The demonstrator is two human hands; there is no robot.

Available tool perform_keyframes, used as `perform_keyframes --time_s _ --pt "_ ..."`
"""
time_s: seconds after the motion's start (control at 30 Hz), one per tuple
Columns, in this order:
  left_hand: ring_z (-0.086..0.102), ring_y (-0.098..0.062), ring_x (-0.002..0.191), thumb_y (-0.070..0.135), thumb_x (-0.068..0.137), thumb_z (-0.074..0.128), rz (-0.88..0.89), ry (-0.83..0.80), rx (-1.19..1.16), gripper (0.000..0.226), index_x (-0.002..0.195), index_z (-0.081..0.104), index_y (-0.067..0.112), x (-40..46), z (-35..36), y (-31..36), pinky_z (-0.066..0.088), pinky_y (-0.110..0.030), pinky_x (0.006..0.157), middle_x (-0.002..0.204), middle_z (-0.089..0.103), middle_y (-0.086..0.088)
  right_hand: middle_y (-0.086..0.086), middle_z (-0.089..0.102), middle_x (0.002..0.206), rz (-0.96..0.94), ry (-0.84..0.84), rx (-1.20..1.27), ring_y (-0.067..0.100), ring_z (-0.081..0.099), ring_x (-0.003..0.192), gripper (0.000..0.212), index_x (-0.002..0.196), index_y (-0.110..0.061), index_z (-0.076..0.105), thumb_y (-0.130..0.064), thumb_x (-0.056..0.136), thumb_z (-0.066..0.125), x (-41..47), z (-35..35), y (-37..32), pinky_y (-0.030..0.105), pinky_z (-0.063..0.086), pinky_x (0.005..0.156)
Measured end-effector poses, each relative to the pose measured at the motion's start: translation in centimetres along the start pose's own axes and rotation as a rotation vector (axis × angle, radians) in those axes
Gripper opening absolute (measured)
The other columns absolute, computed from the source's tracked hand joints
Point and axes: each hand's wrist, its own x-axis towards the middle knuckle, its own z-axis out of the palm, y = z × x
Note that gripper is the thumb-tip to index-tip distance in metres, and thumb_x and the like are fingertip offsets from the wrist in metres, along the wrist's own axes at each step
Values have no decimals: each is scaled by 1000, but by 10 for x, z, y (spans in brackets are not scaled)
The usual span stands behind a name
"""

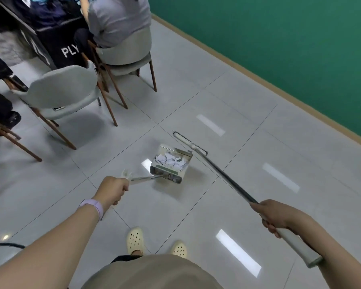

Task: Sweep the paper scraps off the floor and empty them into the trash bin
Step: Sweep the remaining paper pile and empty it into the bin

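Observation:
A metal dustpan (156,165) hangs tilted just above the grey tiled floor in the middle of the view, with crumpled white paper scraps (172,159) lying inside it. My left hand (113,190) is closed around the dustpan's thin handle. My right hand (273,213) grips the long handle of a broom (223,174). The broom's narrow white head (188,142) sits just behind and to the right of the dustpan. No trash bin is in view.
Two pale grey chairs (63,94) with brown legs stand at the upper left beside a dark table (50,32); a person sits on the farther chair. A green wall (279,49) with a beige skirting runs along the right. My feet in cream clogs (134,240) stand below.

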Motion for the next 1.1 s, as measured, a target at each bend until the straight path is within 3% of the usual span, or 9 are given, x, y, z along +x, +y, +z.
perform_keyframes --time_s 0.4,0.6,0.8,0.9,1.1 --pt "22 -16 39 -3 76 53 148 -50 -38 7 79 58 0 -23 97 87 22 -22 46 45 31 -1 6 36 54 -7 171 482 15 28 40 45 73 -13 37 -45 100 50 -41 -61 111 20 27 41" --pt "25 -18 43 -2 75 54 171 -34 52 8 74 50 5 -15 108 111 24 -24 48 49 34 -3 7 36 50 -3 267 528 16 29 40 42 74 -13 37 -42 101 50 -34 -54 130 21 31 42" --pt "26 -18 44 -2 73 55 151 -17 248 15 69 44 8 11 107 111 25 -23 48 54 36 -4 8 38 49 62 269 592 17 32 40 38 80 -9 43 -39 101 52 -13 -37 128 22 33 40" --pt "27 -19 44 0 71 55 119 -29 310 15 66 44 7 30 108 100 25 -24 47 52 37 -4 10 43 49 99 267 506 18 36 39 34 86 -6 45 -36 102 48 0 -26 118 23 37 42" --pt "30 -20 47 2 69 55 2 -52 335 13 65 44 7 74 113 103 27 -24 48 56 40 -6 10 44 45 158 211 468 17 36 36 33 81 -6 45 -31 101 49 41 -26 53 22 37 41"
